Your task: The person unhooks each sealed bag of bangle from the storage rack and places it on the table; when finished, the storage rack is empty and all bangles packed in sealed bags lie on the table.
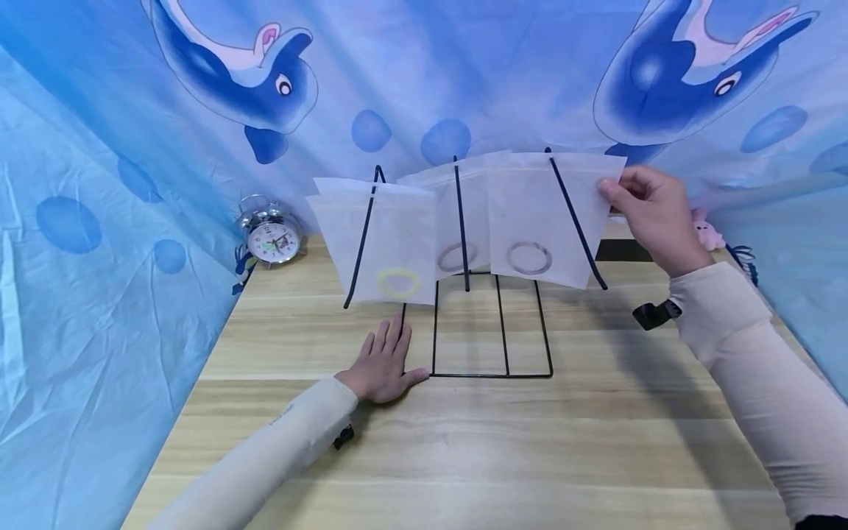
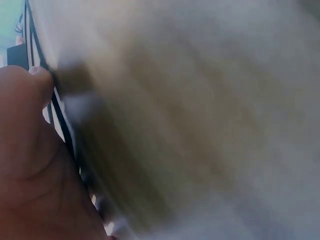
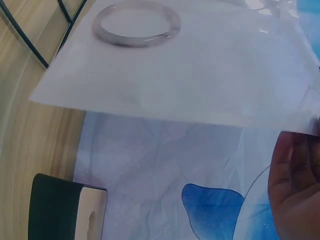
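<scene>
My right hand [image 1: 652, 213] pinches the upper right corner of a translucent bag [image 1: 520, 206] between thumb and fingers. A pale grey bangle [image 3: 135, 41] shows inside it. This bag hangs at the right prong of a black wire rack [image 1: 492, 375]. At the middle prong is another bag [image 1: 444, 191], partly covered, with a grey bangle in it. A bag [image 1: 404, 228] with a yellow bangle [image 1: 399, 293] hangs at the left prong, another sheet edge behind it. My left hand [image 1: 383, 372] lies with fingers extended over the left side of the rack's base.
A silver twin-bell alarm clock [image 1: 273, 241] stands at the back left of the wooden table [image 1: 503, 449]. A dark box [image 1: 624, 250] and a pink plush toy [image 1: 707, 231] are at the back right. Blue dolphin-print curtains [image 1: 397, 66] enclose the table's back and sides.
</scene>
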The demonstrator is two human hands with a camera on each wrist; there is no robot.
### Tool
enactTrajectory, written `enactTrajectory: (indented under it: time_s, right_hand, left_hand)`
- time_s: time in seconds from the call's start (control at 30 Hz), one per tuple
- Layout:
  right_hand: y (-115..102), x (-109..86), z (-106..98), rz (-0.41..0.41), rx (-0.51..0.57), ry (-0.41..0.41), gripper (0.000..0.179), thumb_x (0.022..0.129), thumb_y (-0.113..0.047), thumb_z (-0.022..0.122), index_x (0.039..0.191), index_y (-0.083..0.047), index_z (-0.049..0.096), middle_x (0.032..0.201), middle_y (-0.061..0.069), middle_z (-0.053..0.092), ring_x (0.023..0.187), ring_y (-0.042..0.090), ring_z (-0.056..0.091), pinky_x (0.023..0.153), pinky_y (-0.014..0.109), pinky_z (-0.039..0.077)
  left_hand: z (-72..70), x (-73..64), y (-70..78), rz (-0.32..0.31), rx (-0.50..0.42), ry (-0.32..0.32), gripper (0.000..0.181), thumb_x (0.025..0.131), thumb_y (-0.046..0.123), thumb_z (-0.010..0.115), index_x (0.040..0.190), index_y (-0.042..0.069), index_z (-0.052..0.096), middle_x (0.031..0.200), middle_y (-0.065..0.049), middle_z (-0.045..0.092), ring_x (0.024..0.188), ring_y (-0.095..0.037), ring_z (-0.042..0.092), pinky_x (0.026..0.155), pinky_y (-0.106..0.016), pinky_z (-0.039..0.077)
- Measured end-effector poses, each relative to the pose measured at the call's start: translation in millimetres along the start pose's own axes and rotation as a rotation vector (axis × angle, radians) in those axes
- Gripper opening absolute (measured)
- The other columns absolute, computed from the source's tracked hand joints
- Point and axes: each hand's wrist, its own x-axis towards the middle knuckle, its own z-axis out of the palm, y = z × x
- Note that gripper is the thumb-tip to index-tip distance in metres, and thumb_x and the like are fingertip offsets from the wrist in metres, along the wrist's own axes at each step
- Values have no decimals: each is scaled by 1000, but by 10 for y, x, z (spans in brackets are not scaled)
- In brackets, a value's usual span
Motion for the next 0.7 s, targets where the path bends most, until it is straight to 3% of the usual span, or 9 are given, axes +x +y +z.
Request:
enactTrajectory:
  time_s: [0.33, 0.7]
  right_hand:
    - [-30, -159, -60, -15, -79, 64, 25, 96, -20, 70, 112, -3, 75, 93, -3, 70, 81, 13, 60, 73, 15, 52]
    - [-30, -278, -54, -12, -48, 71, 26, 95, -18, 70, 111, 2, 74, 94, -1, 72, 82, 12, 66, 74, 17, 54]
  left_hand:
    - [50, 3, -28, 25, 18, 28, 95, 100, 70, 30, 160, 5, -7, 164, -13, -21, 149, -34, -19, 117, -54, -7]
    - [25, 1, -8, 13, 28, 4, 96, 99, 72, 27, 160, 6, -8, 164, -13, -21, 149, -33, -19, 117, -54, -7]
